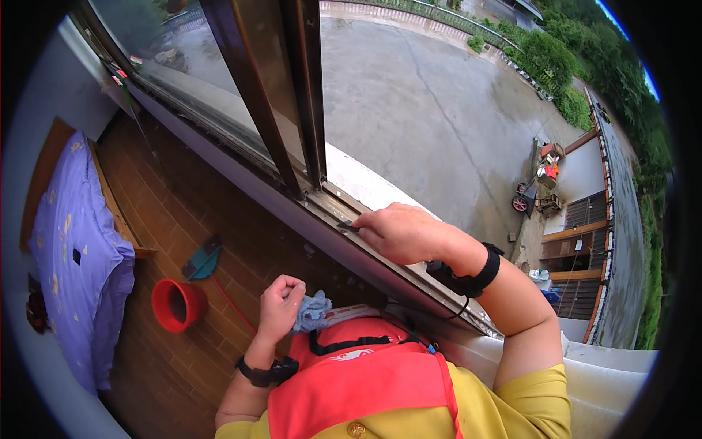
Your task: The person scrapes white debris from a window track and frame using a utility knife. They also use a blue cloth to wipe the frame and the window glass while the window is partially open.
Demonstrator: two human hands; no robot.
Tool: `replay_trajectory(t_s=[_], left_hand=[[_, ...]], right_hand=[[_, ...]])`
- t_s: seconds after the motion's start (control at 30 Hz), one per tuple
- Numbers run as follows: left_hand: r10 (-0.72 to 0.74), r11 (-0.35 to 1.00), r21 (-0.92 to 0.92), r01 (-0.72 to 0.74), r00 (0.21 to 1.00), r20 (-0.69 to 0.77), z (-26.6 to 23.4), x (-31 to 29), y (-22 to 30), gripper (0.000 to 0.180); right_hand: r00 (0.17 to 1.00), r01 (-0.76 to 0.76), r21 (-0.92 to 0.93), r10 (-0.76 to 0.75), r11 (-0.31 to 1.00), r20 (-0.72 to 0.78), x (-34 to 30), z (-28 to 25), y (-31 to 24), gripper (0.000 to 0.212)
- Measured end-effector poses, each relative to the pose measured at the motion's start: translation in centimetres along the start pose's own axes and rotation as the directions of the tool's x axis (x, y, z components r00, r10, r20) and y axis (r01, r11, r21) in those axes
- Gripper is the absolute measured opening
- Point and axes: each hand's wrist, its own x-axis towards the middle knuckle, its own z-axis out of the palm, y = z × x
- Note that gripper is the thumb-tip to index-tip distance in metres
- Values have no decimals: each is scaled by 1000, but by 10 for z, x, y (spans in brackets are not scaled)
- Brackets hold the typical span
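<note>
The R hand (402,233) of the person is at the window track (329,208), near the foot of the dark brown sash frame (313,110). Its fingers are narrow, pinching a small dark tool (346,226); exact kind cannot be told, as most of it is hidden by the hand. The tool's visible end points to the L, low over the track.

The L hand (280,306) is lower, in front of the body & well apart from the window. Its fingers are curled in, holding a crumpled lt. blue cloth (312,311), which sticks out on the R side of this hand; how many fingers grip it cannot be told. Both wrists have a black band. The person wears a yellow shirt (504,410) w/ a red apron (358,395).

On the brown plank floor (157,219), to the L, stands a red bucket (179,305), just beside a green dustpan (202,260). Farther L is a bed w/ a purple sheet (77,241). Outside is a grey concrete yard (417,95), w/ a low bldg. at the R.
</note>
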Motion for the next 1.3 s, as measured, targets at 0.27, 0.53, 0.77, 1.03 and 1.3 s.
replay_trajectory(t_s=[0.27,0.53,0.77,1.03,1.3], left_hand=[[87,993,71,-94,992,94,7,4,25,11],[6,994,107,-18,993,114,7,5,16,13],[62,993,86,-80,979,193,16,8,21,10],[63,994,78,-78,981,181,-1,8,13,12],[59,993,87,-83,968,244,10,13,18,11]], right_hand=[[993,2,-33,-6,999,-114,9,19,12,32],[992,-81,-330,109,941,67,-61,6,-12,28],[959,-48,-195,-9,980,-284,18,60,-9,35],[966,-258,-224,247,940,-76,-99,50,5,34],[964,-249,-287,206,925,-170,-108,46,2,31]])
